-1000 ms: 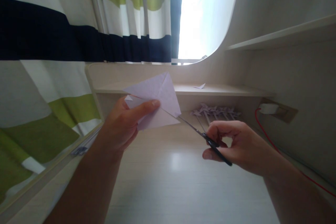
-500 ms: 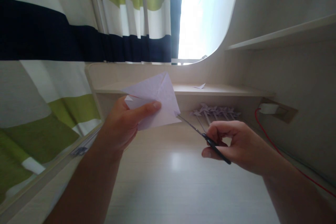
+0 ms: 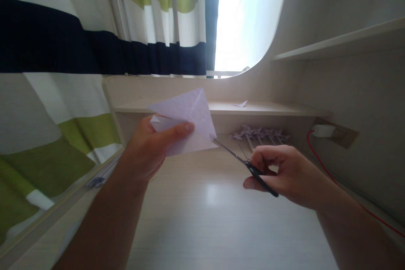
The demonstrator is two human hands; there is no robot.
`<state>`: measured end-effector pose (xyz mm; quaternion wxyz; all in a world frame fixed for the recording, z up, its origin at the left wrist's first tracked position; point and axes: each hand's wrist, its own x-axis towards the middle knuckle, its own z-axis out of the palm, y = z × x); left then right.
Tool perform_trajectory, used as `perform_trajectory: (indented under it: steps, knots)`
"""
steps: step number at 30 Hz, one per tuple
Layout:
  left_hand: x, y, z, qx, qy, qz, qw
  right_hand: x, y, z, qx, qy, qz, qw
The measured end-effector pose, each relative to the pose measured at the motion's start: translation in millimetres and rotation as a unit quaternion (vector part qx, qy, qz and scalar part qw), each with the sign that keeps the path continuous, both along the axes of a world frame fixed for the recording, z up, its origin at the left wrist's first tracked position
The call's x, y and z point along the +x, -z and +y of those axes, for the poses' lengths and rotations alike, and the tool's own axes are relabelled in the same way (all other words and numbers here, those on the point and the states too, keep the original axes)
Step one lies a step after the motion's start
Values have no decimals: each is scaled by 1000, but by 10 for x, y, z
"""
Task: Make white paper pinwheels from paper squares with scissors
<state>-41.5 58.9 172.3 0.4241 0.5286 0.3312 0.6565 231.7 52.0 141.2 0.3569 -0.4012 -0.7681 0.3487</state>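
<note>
My left hand (image 3: 148,149) pinches a folded pale lilac paper (image 3: 190,118) above the desk, thumb on its front face. My right hand (image 3: 281,173) grips a pair of black-handled scissors (image 3: 245,163), fingers curled through the handles. The blade tips touch the paper's lower right corner. Both hands hover over the light wooden desk (image 3: 205,219).
Several lilac paper pinwheels (image 3: 259,135) lie at the back of the desk under a low shelf (image 3: 268,109) that carries a small paper scrap (image 3: 241,103). A red cable (image 3: 319,164) runs from a white plug (image 3: 322,130) along the right wall. A striped curtain (image 3: 79,50) hangs at left.
The scissor tips have drawn back slightly from inside the paper's edge to its lower right corner. Both hands stay almost still.
</note>
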Motion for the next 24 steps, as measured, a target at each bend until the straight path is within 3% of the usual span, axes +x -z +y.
perform_trajectory:
  steps: [6,9,13,18,24]
  knots:
    - [-43,18,70,21,-35,3,999,58,110,195,-50,-27,-67,996]
    - [-76,69,169,17,-74,22,997,-72,327,370,-80,-29,-167,982]
    - [-112,136,281,-21,-83,134,987,-413,723,475,-82,-14,-344,935]
    - [-120,161,303,-44,-42,217,974,-659,1074,421,-94,-36,-390,915]
    - [-102,178,314,-42,-3,264,964,-639,1171,432,-122,-61,-378,916]
